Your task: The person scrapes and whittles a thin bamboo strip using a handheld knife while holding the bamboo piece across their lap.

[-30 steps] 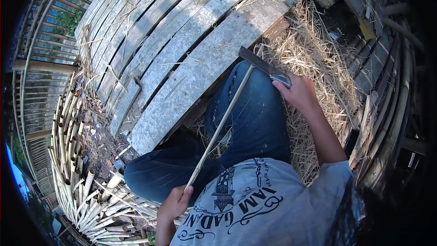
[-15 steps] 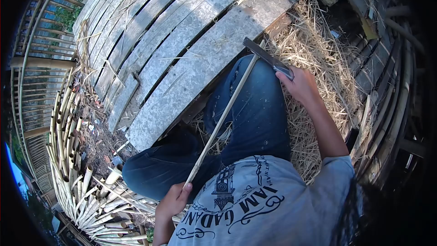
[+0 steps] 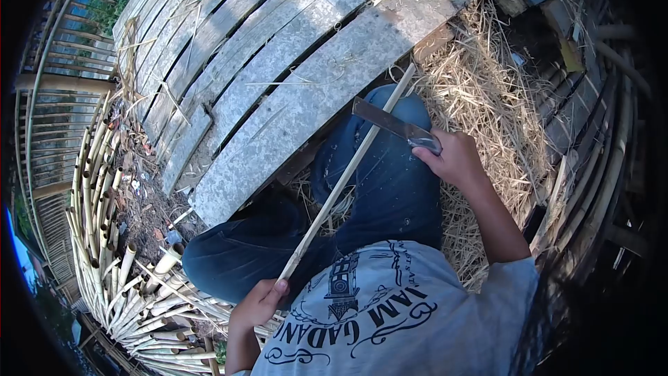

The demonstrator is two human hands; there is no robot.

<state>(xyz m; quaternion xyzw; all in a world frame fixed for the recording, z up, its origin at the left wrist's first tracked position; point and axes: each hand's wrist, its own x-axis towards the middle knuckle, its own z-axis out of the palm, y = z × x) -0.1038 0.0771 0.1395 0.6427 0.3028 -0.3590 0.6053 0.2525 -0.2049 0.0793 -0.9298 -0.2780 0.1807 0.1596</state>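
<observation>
A long, thin bamboo strip runs slantwise over my lap, its far end lying across my raised knee. My left hand grips the near end of the strip between thumb and fingers, close to my shirt. My right hand is closed around the handle of a broad-bladed knife. The blade crosses the strip over the knee, a short way below the strip's far tip. The strip hides part of neither hand; the inner fingers of both are out of sight.
A slatted plank platform lies ahead of my knees. Pale bamboo shavings are heaped on the right. Cut bamboo poles are piled at lower left, near a bamboo fence. More poles lean along the right side.
The knife has slid down along the strip towards me, exposing more of its far end. My left hand has shifted slightly left and still holds the near end.
</observation>
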